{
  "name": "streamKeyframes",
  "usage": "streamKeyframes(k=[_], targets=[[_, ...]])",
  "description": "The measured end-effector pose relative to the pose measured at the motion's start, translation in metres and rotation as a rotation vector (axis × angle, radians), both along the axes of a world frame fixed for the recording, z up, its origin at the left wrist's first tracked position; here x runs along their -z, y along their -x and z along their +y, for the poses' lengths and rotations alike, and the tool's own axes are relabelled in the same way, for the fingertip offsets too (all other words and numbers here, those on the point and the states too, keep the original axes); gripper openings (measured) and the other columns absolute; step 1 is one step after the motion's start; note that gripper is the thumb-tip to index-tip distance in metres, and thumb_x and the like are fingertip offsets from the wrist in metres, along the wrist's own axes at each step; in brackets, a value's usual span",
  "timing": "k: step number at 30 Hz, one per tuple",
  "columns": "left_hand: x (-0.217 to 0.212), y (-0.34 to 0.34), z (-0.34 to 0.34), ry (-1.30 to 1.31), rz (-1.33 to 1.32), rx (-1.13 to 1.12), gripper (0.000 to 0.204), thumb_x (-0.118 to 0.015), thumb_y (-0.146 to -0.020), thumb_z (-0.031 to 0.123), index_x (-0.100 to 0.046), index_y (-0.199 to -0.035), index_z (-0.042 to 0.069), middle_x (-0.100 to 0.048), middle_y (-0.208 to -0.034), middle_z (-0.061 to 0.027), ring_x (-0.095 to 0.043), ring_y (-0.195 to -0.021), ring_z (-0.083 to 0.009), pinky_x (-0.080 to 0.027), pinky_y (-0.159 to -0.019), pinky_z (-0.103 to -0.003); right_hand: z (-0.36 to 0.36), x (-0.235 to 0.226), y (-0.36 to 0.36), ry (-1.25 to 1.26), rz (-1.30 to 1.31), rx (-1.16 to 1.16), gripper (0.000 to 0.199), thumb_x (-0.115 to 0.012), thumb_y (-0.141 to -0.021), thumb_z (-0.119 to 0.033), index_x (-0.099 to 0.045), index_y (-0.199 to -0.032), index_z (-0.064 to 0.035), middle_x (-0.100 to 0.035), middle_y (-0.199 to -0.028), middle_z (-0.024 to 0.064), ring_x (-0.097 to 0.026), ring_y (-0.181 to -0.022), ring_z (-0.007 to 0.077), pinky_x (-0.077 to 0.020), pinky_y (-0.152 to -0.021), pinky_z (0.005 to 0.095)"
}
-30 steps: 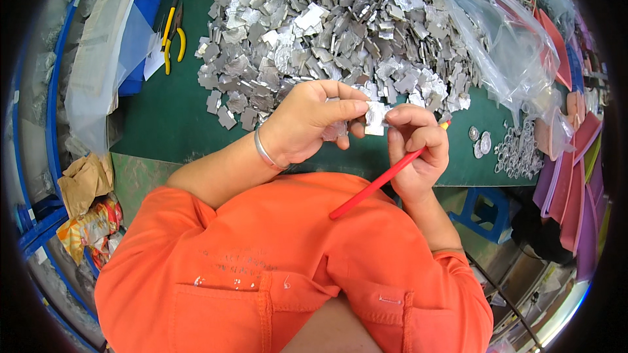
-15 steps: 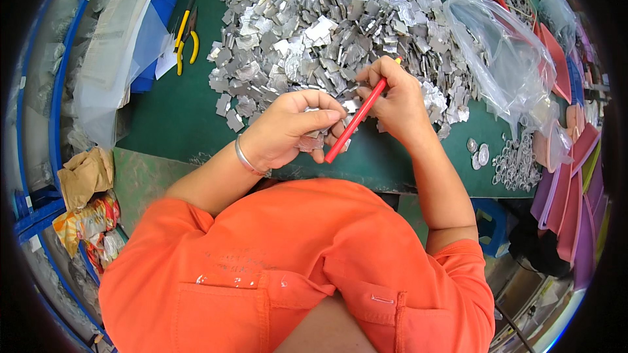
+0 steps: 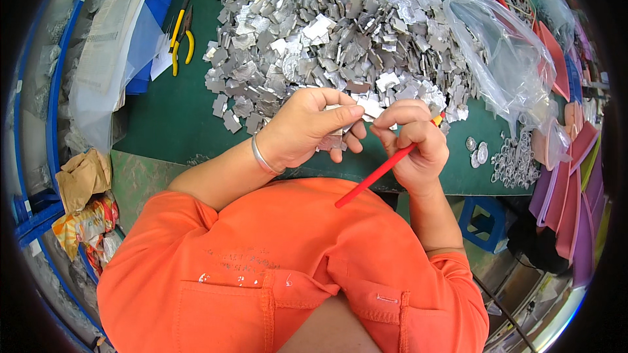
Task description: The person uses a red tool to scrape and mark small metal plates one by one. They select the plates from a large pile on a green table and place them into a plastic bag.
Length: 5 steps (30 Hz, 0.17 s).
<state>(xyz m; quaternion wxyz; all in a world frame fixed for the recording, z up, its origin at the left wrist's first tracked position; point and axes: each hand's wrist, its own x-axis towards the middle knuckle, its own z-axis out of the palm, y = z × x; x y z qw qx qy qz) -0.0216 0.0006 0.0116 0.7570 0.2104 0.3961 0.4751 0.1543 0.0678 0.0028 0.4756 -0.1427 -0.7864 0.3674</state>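
Left hand [image 3: 307,127] pinches a small silvery metal plate [image 3: 366,106] at chest height; right hand [image 3: 415,147] steadies it, gripping a red pencil [image 3: 376,173]. Plate looks light, stiff, sharp-edged: best pinched by its edges. Plate heap [image 3: 327,26] covers the table [image 3: 170,124] behind.

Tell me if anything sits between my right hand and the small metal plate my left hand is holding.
Nothing visible does. The left hand pinches the small metal plate at its fingertips, and the right hand, gripping the red stick, meets the plate directly. The pile of metal pieces lies behind both hands, not between them.
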Motion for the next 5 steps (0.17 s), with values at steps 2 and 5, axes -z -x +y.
streamKeyframes(k=[2, 5], targets=[[-0.0005, 0.0002, -0.0007, -0.033, 0.092, -0.032, 0.021, -0.055, -0.087, 0.019, -0.055, -0.09, -0.002, -0.061, -0.078, -0.0111, -0.063, -0.065, -0.0177, -0.049, -0.044, -0.022, -0.0038, -0.0003, -0.0012, 0.125, 0.056, -0.029, 0.031, -0.069, -0.067, 0.008, -0.041, -0.069, -0.0064, -0.062, -0.083, 0.0135, -0.058, -0.075, 0.0219, -0.0461, -0.07, 0.0329], [-0.0013, 0.0028, -0.002, -0.084, 0.181, -0.001, 0.02, -0.056, -0.086, 0.018, -0.055, -0.09, -0.002, -0.062, -0.08, -0.0119, -0.063, -0.066, -0.0182, -0.049, -0.045, -0.023, -0.0096, 0.0008, -0.0051, 0.482, 0.065, 0.135, 0.024, -0.063, -0.078, 0.0, -0.04, -0.076, -0.0049, -0.059, -0.096, 0.018, -0.056, -0.08, 0.0229, -0.0454, -0.077, 0.0337]])
